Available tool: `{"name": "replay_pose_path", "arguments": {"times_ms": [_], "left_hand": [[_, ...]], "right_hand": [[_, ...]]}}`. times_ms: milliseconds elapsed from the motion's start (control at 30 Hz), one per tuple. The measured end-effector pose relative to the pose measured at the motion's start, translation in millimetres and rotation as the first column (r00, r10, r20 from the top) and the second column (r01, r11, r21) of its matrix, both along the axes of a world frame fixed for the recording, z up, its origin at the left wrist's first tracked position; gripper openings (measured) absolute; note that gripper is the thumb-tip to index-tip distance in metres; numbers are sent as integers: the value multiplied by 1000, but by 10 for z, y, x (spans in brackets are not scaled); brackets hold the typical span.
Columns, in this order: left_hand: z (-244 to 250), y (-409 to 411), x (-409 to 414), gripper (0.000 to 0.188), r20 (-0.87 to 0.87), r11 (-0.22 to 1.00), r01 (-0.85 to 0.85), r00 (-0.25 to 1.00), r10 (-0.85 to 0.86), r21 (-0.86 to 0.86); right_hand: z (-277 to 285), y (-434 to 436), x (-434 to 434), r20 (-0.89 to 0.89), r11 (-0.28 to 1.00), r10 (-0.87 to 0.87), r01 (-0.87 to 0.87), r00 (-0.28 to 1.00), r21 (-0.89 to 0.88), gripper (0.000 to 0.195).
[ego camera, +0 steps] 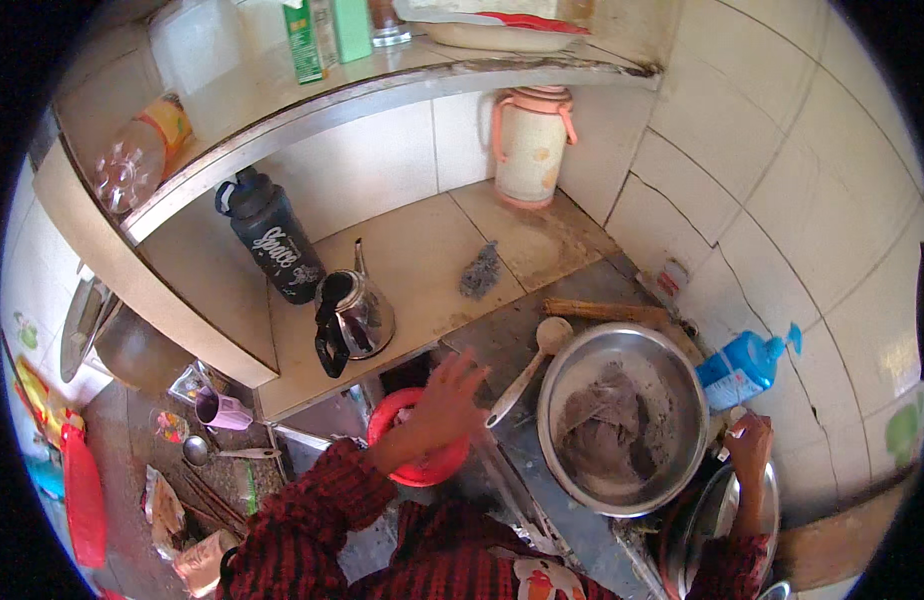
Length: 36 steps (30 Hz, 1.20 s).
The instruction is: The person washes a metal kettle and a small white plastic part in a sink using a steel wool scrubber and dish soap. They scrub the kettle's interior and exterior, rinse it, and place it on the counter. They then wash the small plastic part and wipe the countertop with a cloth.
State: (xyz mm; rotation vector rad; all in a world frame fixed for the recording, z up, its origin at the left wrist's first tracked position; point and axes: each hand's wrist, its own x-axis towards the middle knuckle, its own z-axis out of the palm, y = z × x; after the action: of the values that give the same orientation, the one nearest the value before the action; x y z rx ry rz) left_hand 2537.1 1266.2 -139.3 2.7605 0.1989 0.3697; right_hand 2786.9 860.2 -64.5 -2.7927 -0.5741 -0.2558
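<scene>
My left hand (453,394) is held over a red plastic basin (424,469), fingers apart and with nothing in it. The hand covers much of the basin's inside. On the far right, my right hand (752,442) has its fingers curled on a small pale object (724,454) that I cannot identify. Below that hand is a shiny metal lid or pan (763,510). Between my hands stands a steel bowl (549,427) with a wet greyish-brown cloth (604,424) lying inside. A long-handled ladle (520,381) lies left of the bowl.
A blue pump bottle (739,371) leans behind the bowl by the wall. On the tiled ledge are a steel kettle (368,319), a black water bottle (274,240), a grey scouring pad (480,271) and a thermos flask (533,150). A purple cup (225,411) and spoon (197,451) lie left.
</scene>
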Motion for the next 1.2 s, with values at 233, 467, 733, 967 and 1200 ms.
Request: {"name": "replay_pose_path", "arguments": {"times_ms": [233, 467, 733, 967, 1200], "left_hand": [[43, 505, 278, 53, -247, 923, -16, 965, -86, -385], [601, 617, 274, 43, -179, 830, 313, 883, -433, -461], [635, 1270, 452, 45, -191, 989, -2, 981, -26, -145], [198, 1608, 1476, 60, -302, 988, -116, 950, 82, -98], [-101, 2408, 3048, 72, 355, 941, -168, 895, 271, -295]], "right_hand": [[352, 1792, -5, 108, 797, 582, -591, 806, 121, 24], [-590, 3671, -144, 51, 466, 883, -855, 467, -227, 22], [-1407, 4039, -541, 2, 383, 917, -880, 399, -281, 14], [-692, 3857, 35, -472, 456, 736, -870, 486, -186, 22], [-520, 4221, 1239, -228, 843, 527, -468, 819, 266, 47]]}}
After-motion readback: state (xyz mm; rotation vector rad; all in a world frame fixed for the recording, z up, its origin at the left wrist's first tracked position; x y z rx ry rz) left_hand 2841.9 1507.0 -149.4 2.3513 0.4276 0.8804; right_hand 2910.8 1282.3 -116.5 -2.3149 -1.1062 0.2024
